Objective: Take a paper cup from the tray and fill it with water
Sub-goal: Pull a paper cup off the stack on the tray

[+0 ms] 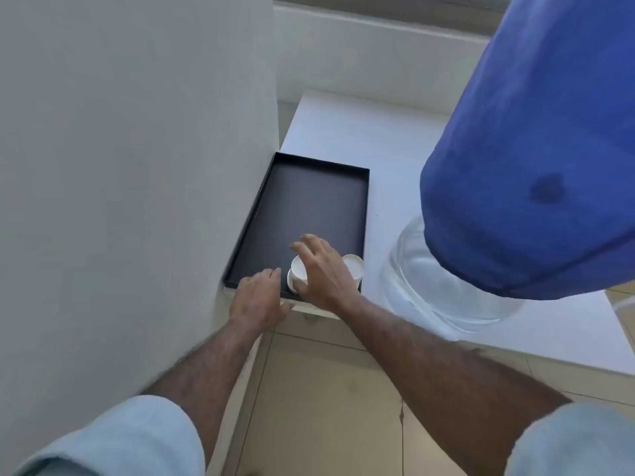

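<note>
A black rectangular tray (309,194) lies on a white table against the wall. Two white paper cups stand at its near right corner. My right hand (323,273) wraps around the left cup (297,268), thumb on its near side, fingers spread over its top. The other cup (354,264) stands free just right of that hand. My left hand (259,292) rests flat on the tray's near left edge, fingers together, touching no cup. A clear water bottle (433,280) under a blue cloth cover (536,149) stands to the right.
A grey wall (137,166) rises directly left of the tray. The white table (343,132) runs back to a white ledge below a window. Beige floor tiles (326,389) lie below the table's front edge.
</note>
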`<action>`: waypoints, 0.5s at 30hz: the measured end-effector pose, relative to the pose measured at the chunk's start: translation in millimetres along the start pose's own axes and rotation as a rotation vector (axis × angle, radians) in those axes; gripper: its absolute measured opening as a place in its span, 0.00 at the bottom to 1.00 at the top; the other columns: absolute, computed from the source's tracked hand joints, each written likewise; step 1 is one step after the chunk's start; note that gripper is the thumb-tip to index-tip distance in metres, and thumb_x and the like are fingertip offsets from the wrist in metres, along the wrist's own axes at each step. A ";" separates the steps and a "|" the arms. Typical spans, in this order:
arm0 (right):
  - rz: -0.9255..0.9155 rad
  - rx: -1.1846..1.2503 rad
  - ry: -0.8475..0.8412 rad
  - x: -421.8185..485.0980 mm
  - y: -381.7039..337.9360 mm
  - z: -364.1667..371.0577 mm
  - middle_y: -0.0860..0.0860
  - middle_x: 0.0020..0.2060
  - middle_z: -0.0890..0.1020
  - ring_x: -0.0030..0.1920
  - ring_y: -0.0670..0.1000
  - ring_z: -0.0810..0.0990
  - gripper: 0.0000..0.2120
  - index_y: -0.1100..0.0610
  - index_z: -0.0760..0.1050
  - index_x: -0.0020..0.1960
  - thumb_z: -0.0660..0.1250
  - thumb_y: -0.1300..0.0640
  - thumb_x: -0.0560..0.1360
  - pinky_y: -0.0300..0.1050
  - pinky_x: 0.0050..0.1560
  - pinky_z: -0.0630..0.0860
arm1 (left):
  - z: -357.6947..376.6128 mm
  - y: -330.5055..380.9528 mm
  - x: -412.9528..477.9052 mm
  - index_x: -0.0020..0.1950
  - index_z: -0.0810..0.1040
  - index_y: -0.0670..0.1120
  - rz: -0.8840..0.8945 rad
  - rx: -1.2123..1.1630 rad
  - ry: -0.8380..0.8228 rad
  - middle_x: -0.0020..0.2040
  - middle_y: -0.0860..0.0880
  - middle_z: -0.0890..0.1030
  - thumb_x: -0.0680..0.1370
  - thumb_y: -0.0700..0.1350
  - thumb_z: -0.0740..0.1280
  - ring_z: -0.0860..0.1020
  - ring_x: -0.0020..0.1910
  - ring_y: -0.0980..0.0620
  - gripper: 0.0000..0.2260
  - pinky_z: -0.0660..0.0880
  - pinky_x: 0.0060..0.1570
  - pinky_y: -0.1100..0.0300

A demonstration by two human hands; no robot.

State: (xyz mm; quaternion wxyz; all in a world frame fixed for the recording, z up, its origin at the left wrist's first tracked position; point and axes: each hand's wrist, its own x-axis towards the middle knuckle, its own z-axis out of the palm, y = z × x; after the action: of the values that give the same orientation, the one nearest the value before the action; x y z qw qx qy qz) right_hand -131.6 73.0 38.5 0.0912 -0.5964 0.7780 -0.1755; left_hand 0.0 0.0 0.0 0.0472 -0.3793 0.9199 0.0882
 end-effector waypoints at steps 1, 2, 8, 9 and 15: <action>-0.010 -0.027 -0.052 6.2 1.2 1.1 0.57 0.70 0.70 0.68 0.60 0.71 0.28 0.56 0.68 0.71 0.70 0.55 0.73 0.54 0.64 0.73 | 1.5 -0.3 3.3 0.74 0.65 0.43 -0.011 -0.005 0.005 0.67 0.47 0.76 0.74 0.62 0.66 0.74 0.66 0.48 0.34 0.69 0.65 0.51; -0.005 -0.045 -0.095 10.2 0.7 1.3 0.57 0.70 0.70 0.67 0.60 0.71 0.28 0.54 0.68 0.72 0.69 0.54 0.73 0.55 0.62 0.75 | 3.4 -0.9 5.7 0.73 0.65 0.43 -0.026 -0.012 0.023 0.67 0.47 0.76 0.74 0.62 0.66 0.75 0.66 0.48 0.35 0.69 0.65 0.51; 0.098 -0.047 -0.229 26.0 18.4 4.9 0.54 0.64 0.75 0.60 0.59 0.78 0.27 0.50 0.68 0.72 0.69 0.49 0.75 0.53 0.55 0.76 | 17.7 -6.7 14.5 0.74 0.65 0.43 -0.066 -0.044 0.059 0.68 0.47 0.76 0.70 0.68 0.66 0.73 0.68 0.49 0.41 0.63 0.70 0.50; 0.134 0.011 -0.204 29.1 21.5 5.6 0.54 0.63 0.76 0.60 0.59 0.77 0.26 0.51 0.69 0.71 0.70 0.48 0.75 0.53 0.58 0.76 | 20.1 -7.4 16.6 0.74 0.65 0.43 -0.067 -0.084 0.063 0.69 0.47 0.75 0.69 0.68 0.67 0.71 0.69 0.49 0.42 0.62 0.71 0.50; 0.244 0.196 -0.121 42.6 33.2 1.3 0.52 0.58 0.82 0.56 0.53 0.78 0.23 0.51 0.74 0.65 0.69 0.42 0.74 0.50 0.53 0.75 | 21.3 6.0 37.9 0.77 0.59 0.42 -0.123 -0.385 0.055 0.73 0.46 0.72 0.66 0.64 0.74 0.69 0.72 0.48 0.48 0.62 0.73 0.47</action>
State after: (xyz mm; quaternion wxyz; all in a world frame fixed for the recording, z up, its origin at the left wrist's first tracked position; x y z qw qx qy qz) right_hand -172.5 39.4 27.5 0.2165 -0.4950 0.8169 -0.2020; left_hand -30.7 -17.7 -26.0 -0.0460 -0.4389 0.8621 0.2488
